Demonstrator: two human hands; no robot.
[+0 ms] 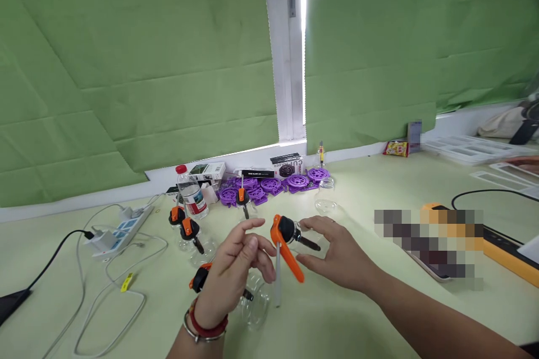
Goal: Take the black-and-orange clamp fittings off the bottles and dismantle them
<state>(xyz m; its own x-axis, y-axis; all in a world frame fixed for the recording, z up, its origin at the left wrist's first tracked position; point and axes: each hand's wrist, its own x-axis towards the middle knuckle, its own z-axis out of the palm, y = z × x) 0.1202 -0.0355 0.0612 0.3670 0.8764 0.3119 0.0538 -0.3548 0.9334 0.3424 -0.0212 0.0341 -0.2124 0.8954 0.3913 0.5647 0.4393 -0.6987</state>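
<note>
A clear bottle with a black-and-orange trigger top (288,231) is raised above the table at the centre. My right hand (334,252) grips it around the neck, thumb and fingers on opposite sides. An orange lever (292,261) and a grey rod (278,280) hang down from the top. To the left, my left hand (240,269) is close to the rod, fingers bent and apart, with nothing seen in it. Partly behind that hand lies another clear bottle (255,305) with a similar top. More such trigger tops (190,228) are on bottles further left.
Purple wheel-like parts (269,185) lie along the back, near small boxes (288,165) and a red-capped water bottle (191,193). A clear jar (326,196) stands behind my right hand. At left is a power strip (126,230) with cables; at right, a blurred phone (425,258).
</note>
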